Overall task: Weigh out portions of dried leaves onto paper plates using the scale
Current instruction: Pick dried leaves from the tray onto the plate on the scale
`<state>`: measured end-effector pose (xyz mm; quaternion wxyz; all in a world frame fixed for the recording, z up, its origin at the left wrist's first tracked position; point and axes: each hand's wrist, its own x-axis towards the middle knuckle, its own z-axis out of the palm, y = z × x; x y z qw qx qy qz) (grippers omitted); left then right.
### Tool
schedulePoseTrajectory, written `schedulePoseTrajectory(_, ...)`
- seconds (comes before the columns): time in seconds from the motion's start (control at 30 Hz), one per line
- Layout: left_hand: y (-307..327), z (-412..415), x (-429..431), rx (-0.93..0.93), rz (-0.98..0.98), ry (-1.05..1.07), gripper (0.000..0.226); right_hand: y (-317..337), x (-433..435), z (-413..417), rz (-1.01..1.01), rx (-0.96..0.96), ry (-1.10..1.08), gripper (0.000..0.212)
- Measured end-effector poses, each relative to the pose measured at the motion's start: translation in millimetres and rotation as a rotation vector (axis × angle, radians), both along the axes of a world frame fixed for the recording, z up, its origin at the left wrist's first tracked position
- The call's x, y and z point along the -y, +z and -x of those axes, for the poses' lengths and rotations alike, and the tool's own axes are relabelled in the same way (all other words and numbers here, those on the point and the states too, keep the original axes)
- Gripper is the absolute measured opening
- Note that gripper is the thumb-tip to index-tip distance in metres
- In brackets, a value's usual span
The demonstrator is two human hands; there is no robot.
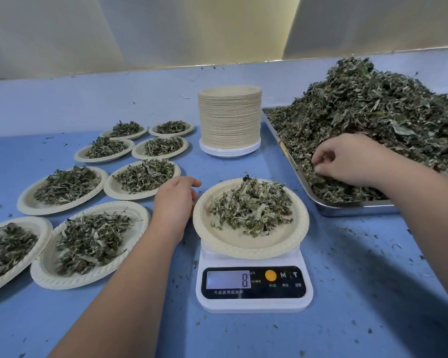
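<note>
Right now the left hand [175, 200] is resting on the blue table [373, 280] just beside the left rim of the paper plate [251, 245], fingers loosely curled, gripping nothing. The right hand [347, 161] is reaching into the steel tray [347, 208] at the near edge of the leaf pile [373, 112], fingers curled down, pinching some leaves. The paper plate is sitting on the white scale [254, 303], carrying a leaf portion [251, 205]; the display is showing 8. Eight filled plates [45, 270] are lying in rows on the table's left side, apart from the scale. A stack of empty plates [229, 117] is standing behind the scale, just left of the tray. Leaf crumbs are lying scattered over the table.
</note>
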<state>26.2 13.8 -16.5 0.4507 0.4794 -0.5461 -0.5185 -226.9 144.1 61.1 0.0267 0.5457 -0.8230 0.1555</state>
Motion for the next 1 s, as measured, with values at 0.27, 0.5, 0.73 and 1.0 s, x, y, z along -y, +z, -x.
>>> schedulePoseTrajectory(0.27,0,-1,1,0.007,0.011,0.0,0.018,10,-1,-27,0.117,0.022,0.14,0.009)
schedulePoseTrajectory(0.5,-1,-1,2,-0.004,0.007,-0.005,0.019,19,-7,-75,0.169,0.1,0.352,0.006)
schedulePoseTrajectory(0.73,-2,-1,2,-0.007,0.011,-0.007,0.019,31,-18,-89,0.115,0.094,0.437,0.006)
schedulePoseTrajectory(1.0,-1,0,2,0.004,0.017,-0.009,0.019,36,-27,-101,-0.082,0.007,0.473,0.029)
